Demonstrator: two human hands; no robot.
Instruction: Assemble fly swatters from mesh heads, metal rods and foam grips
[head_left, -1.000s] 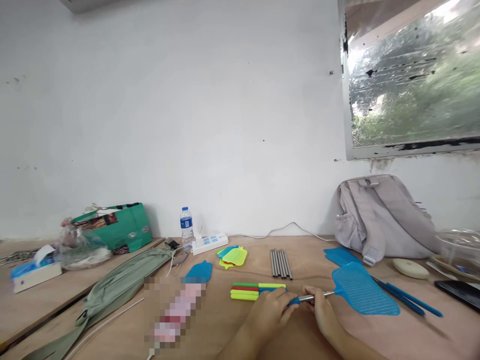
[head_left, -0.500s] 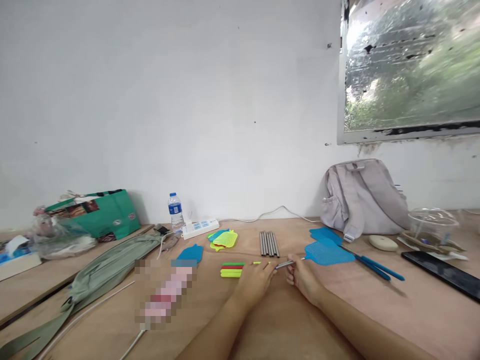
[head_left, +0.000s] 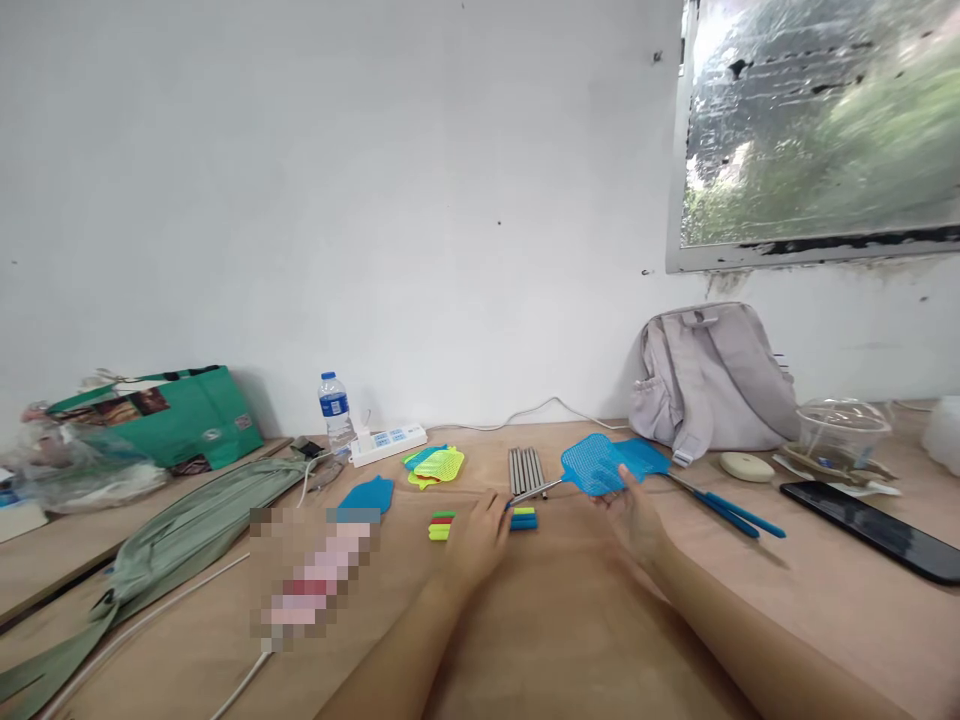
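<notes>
A blue fly swatter [head_left: 596, 465] with a thin metal rod slants over the middle of the table. My left hand [head_left: 478, 535] is closed round the handle end of its rod, where a bit of blue shows at the fingers. At the mesh head, my right hand [head_left: 634, 518] grips the lower right edge, thumb in front; its other fingers are slightly blurred. Coloured handle tubes [head_left: 523, 522] lie under and beside my left hand, partly hidden by it. Several metal rods [head_left: 527, 472] lie side by side just beyond.
Two blue-handled swatters [head_left: 739, 512] lie at the right, near a phone [head_left: 874, 530], a grey backpack [head_left: 716, 385] and a plastic cup [head_left: 840, 432]. Leftward are loose swatter heads [head_left: 439, 465], a blue head [head_left: 367, 495], a power strip [head_left: 388, 445], a bottle [head_left: 335, 410] and a green bag [head_left: 195, 420].
My right hand has moved from the metal rod to the swatter head, which is now raised and turned towards me. The view has shifted slightly; my left hand stays at the handle end.
</notes>
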